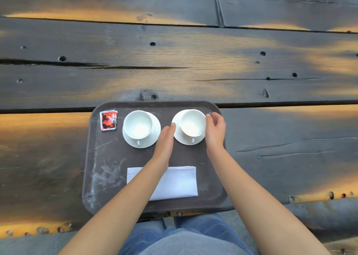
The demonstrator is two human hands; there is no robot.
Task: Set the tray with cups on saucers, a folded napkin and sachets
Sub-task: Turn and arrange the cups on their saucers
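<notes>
Folded napkin (180, 181) sits at the near edge of the tray (100, 158). Left hand (165, 140) lies flat, fingertips touching the right saucer (180, 138). Right hand (216, 129) curls loosely beside the right cup (190, 124) (contact unclear). Left cup (138, 125) sits on its own saucer (153, 138), with the sachets (108, 120) in the far-left corner.

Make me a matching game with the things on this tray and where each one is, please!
Things:
1 red-and-black paper sachets
2 folded white cloth napkin
3 right white ceramic cup

Places:
A between the left hand and right hand
B far left corner of the brown tray
C tray's near edge, partly under the left forearm

Pairs: 1-B, 2-C, 3-A
</notes>
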